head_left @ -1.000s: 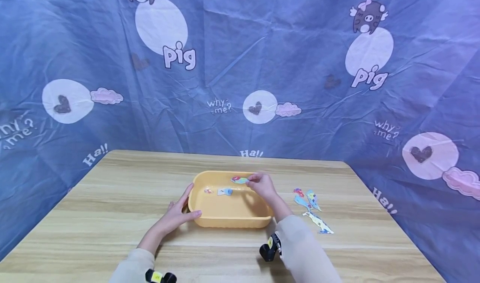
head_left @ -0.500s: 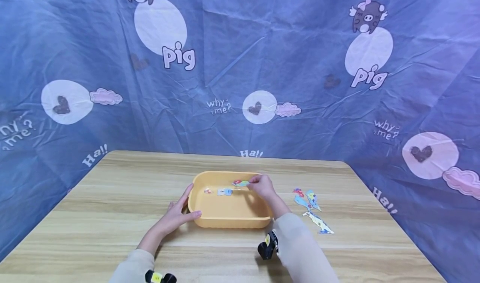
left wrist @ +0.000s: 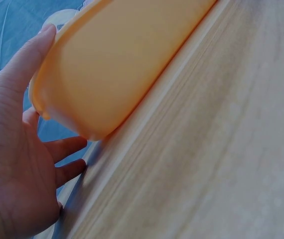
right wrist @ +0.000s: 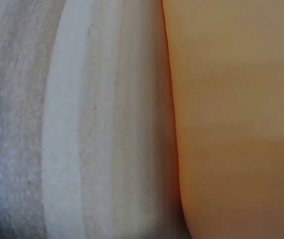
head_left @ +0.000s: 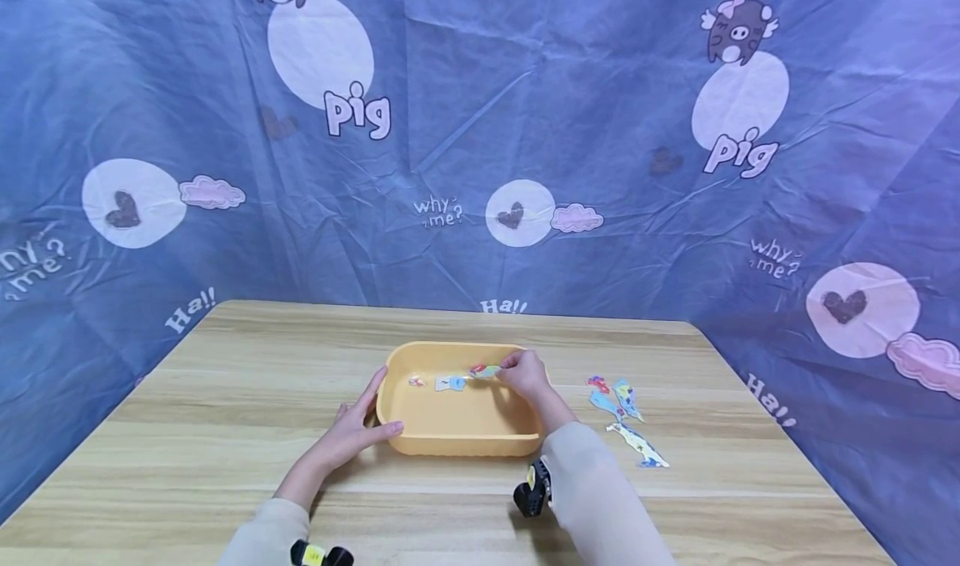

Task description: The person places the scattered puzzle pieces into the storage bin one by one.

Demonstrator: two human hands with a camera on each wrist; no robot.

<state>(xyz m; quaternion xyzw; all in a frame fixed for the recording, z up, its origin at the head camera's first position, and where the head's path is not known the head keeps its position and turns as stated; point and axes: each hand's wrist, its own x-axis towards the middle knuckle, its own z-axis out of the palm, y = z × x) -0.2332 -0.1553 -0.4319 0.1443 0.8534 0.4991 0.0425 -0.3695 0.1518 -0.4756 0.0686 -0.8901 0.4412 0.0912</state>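
Note:
A yellow-orange plastic basin (head_left: 465, 444) stands on the wooden table. My left hand (head_left: 347, 434) holds its left end, thumb on the front rim and fingers spread round the side; the left wrist view shows this hand (left wrist: 20, 149) closely. Over the basin's far inner side, my right hand (head_left: 527, 374) pinches a small red and green sticker-like cutout (head_left: 482, 371). To its left inside the basin lie a pale blue and white cutout (head_left: 450, 383) and a small reddish one (head_left: 417, 381). The right wrist view shows only the basin's outer wall (right wrist: 236, 119) and tabletop.
Right of the basin, more cutouts lie on the table (head_left: 262, 383): a red and blue one (head_left: 602, 395), a blue and yellow one (head_left: 625, 399) and a long pale one (head_left: 637, 446). A blue printed cloth (head_left: 450, 132) hangs behind and at both sides.
My right hand has lowered the pinched cutout slightly and brought it a little to the right, deeper into the basin. The left hand and basin stay in place.

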